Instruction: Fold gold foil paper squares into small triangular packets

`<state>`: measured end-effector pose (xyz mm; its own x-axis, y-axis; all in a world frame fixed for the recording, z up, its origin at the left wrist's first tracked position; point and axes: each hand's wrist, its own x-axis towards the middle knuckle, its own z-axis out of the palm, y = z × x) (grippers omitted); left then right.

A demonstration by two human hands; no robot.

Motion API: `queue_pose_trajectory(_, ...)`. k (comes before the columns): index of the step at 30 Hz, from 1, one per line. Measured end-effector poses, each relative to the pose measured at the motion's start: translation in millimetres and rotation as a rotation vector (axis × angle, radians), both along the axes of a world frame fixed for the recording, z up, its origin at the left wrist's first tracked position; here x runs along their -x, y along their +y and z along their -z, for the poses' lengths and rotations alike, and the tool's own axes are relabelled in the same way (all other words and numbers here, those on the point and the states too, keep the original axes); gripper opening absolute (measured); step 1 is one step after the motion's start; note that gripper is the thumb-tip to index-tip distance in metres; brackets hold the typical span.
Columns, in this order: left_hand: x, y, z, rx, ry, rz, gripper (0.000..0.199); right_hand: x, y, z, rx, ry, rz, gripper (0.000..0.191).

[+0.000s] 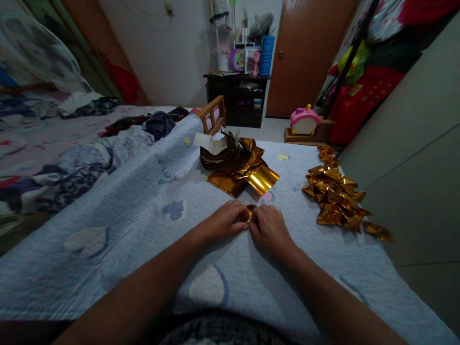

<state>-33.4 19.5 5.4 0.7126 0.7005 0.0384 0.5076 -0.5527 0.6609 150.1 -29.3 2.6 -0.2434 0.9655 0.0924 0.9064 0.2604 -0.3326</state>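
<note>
My left hand point(230, 219) and my right hand point(269, 226) meet in the middle of the bed, fingers closed on a small piece of gold foil paper point(250, 211). Only a bit of it shows between the fingers; the rest is hidden. Just beyond my hands lies a stack of gold foil sheets point(263, 178), some flat and shiny, with a curled bundle of papers point(226, 155) behind. To the right sits a pile of folded gold foil pieces point(330, 191) with pointed ends.
A light blue quilt point(143, 239) with heart patterns covers the bed. At its far end stands a small wooden rail point(212, 115). Beyond are a dark cabinet point(235, 98), a door point(305, 57) and a pink toy point(304, 120). A pale wardrobe point(413, 167) borders the right side.
</note>
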Motion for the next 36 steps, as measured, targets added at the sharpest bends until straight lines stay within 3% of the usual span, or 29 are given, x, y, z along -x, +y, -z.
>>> queue_pose_trajectory(28,0.5,-1.1,-5.2,0.016,0.007,0.014,0.011,-0.7,-0.5,1.1,0.018,-0.032,0.019,0.017)
queue_pose_trajectory(36,1.8,-0.5,0.6,-0.002,-0.006,0.005,0.012,0.1,-1.5,-1.2,0.027,-0.041,0.027,0.014)
